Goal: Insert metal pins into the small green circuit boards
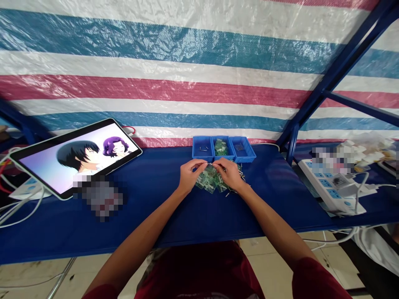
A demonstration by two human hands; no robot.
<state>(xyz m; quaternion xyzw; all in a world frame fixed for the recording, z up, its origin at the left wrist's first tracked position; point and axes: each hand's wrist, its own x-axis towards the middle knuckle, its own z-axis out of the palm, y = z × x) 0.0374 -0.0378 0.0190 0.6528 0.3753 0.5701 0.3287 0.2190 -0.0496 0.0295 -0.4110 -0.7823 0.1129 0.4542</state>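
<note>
Both hands meet just in front of the blue bins, thumbs and forefingers pinched. My left hand (188, 174) and my right hand (230, 173) hold the two ends of a small silvery metal piece (210, 163); its exact kind is too small to make out. Below them lies a pile of small green circuit boards (209, 182), partly covered by the right hand. Thin metal pins (242, 172) lie loose around the right side of that pile.
Three joined blue bins stand behind the hands: the left bin (202, 155) has a few metal pieces, the middle one green boards (220, 147), the right one (245, 154) small dark bits. A tablet (77, 158) leans at left. Power strips (327, 187) and cables lie at right.
</note>
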